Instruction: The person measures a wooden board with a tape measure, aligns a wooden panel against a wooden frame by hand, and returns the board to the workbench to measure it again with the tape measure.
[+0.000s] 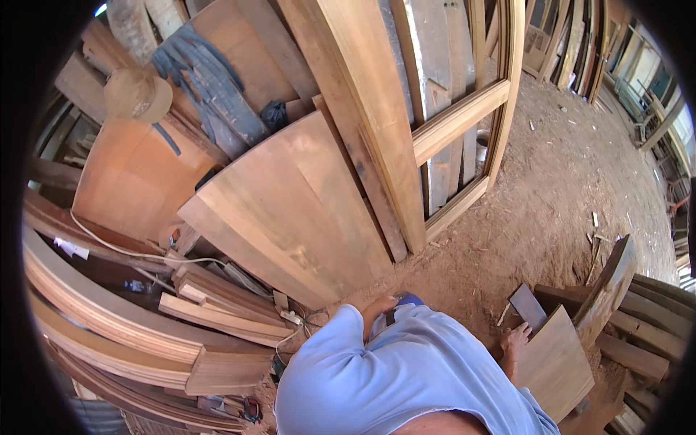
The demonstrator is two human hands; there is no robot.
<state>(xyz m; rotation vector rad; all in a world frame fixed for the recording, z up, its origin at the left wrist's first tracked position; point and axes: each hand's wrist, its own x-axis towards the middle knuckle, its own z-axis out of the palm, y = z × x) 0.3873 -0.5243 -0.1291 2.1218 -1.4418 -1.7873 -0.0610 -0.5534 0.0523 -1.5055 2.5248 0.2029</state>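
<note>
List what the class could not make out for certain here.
- Left hand: head view; the blue shirt partly hides it, so its grip is unclear.
- Board by the right hand: head view; its visible face hides its underside.
- Dark shape: head view; cut off by the right edge.

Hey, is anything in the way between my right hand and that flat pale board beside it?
No, nothing visible. Your right hand is at the edge of the pale board, apparently touching it; the small dark slab is just beyond the hand, not between them.
</note>
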